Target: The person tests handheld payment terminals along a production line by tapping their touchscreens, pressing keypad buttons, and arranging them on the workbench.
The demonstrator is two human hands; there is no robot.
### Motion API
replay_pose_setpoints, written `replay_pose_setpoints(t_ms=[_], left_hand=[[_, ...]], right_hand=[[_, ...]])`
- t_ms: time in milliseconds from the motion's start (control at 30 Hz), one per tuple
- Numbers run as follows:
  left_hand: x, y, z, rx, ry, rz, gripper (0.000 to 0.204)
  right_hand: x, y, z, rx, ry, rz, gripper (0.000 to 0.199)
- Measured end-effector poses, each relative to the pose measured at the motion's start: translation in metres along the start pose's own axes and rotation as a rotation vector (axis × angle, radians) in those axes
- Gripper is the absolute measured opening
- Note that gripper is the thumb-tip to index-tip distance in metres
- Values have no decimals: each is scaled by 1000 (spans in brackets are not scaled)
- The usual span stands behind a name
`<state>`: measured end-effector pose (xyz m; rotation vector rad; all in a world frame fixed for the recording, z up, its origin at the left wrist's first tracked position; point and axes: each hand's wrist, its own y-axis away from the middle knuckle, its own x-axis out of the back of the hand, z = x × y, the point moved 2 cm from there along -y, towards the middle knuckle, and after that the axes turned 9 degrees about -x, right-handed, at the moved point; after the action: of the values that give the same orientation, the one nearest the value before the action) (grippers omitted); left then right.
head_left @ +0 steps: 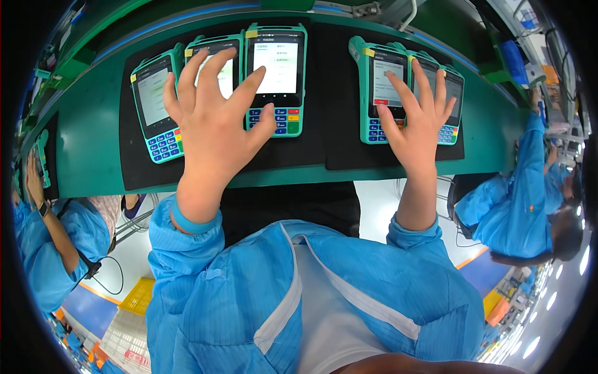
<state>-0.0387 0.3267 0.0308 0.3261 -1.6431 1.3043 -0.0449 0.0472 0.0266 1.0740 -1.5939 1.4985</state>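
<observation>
Green workbench (93, 137) with black mats carries five teal handheld payment terminals standing long-axis away from the person. Left hand (212, 128), spread wide and holding nothing, lies over the second terminal (215, 62); right hand (417, 121), fingers splayed, presses the fourth terminal (380, 87).

- left hand (212, 128) covers most of the second teal terminal (215, 62); its keypad fully hidden, only screen slivers show between fingers
- thumb overlaps keypad edge of third terminal (275, 78)
- right hand (416, 118) hides keypad of fourth terminal (380, 87) and most of the fifth terminal (450, 103)
- fingertip contact with screens: cannot tell
- screen text too small, blurred
- co-worker at right (520, 206) cut off by the dark fisheye rim
- co-worker at left (53, 243) likewise partly cut
- counter (93, 131) far ends bend out of sight
</observation>
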Motion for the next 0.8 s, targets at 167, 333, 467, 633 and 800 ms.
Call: replay_pose_setpoints(t_ms=[167, 333, 467, 633, 800], left_hand=[[2, -1, 0, 10, 1, 3, 34], [4, -2, -4, 17, -5, 18, 32], [-4, -7, 4, 10, -23, -15, 35], [-15, -17, 8, 21, -63, -73, 37], [-2, -8, -2, 53, -82, -26, 36]], right_hand=[[0, 0, 2, -16, -28, 10, 44], [4, 1, 1, -16, -97, 52, 45], [6, 3, -4, 2, -146, 70, 44], [8, 7, -11, 26, -198, 81, 42], [11, 12, -14, 21, -190, 50, 40]])
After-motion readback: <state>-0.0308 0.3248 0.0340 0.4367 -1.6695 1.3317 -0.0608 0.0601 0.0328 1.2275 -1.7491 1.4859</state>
